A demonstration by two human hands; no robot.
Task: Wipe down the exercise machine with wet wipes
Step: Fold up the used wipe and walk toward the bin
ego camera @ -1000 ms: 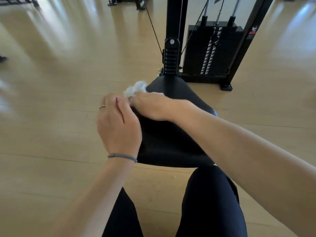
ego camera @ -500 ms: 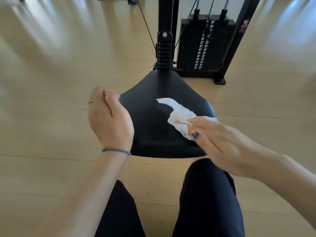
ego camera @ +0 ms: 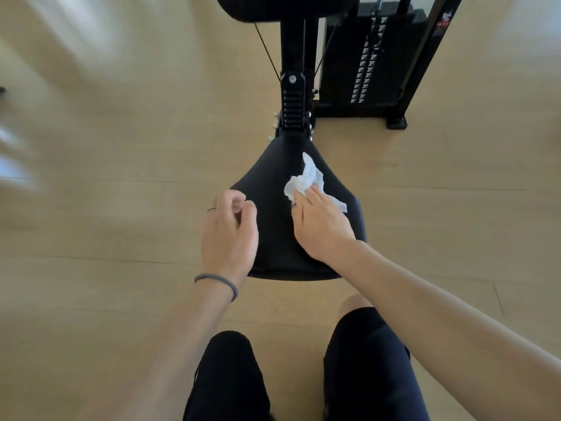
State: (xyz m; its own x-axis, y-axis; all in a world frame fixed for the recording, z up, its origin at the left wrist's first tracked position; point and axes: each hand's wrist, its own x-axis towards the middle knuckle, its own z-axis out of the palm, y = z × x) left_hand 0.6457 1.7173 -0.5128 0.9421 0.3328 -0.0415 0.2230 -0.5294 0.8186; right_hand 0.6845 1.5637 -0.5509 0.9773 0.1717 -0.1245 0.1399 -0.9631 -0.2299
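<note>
The machine's black padded seat (ego camera: 273, 189) lies just ahead of my knees, widening toward me. A crumpled white wet wipe (ego camera: 306, 180) lies on its right half. My right hand (ego camera: 321, 226) presses the wipe against the pad with straight fingers. My left hand (ego camera: 229, 232) hovers at the seat's left edge with loosely curled fingers and holds nothing; whether it touches the pad is unclear.
The black seat post (ego camera: 293, 98) rises behind the seat, with a back pad (ego camera: 285, 7) at the top edge. A weight stack (ego camera: 368, 56) in a black frame stands at the back right. Light wooden floor (ego camera: 106, 208) surrounds the machine. My dark-clad legs (ego camera: 364, 366) are below.
My right hand slid the wipe from the seat's left edge to its right side, then up toward the middle. The left hand stayed by the left edge.
</note>
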